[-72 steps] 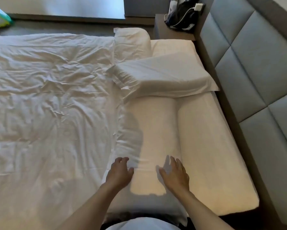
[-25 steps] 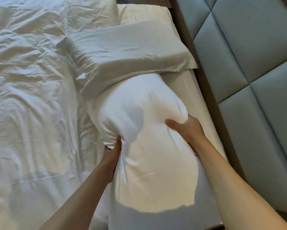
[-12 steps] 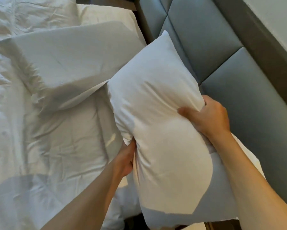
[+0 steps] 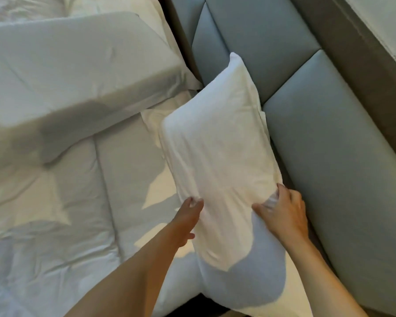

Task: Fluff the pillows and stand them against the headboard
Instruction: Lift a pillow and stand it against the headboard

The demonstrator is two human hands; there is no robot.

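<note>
A plump white pillow [image 4: 217, 145] stands on its long edge, leaning against the grey-blue padded headboard [image 4: 325, 124]. My left hand [image 4: 187, 219] presses its left side with the fingers closed into the fabric. My right hand [image 4: 283, 216] grips its right side next to the headboard, fingers bunching the cover. A second white pillow [image 4: 73, 72] lies flat on the bed at the upper left, apart from the held one.
The white crumpled duvet [image 4: 43, 225] covers the bed to the left. A further pillow or mattress edge [image 4: 128, 5] shows at the top behind the flat pillow. A dark brown frame [image 4: 364, 53] borders the headboard on the right.
Both hands took hold of the near pillow, lifted it off the bed and swung it right. It now stands against the headboard, lower than half a second ago.
</note>
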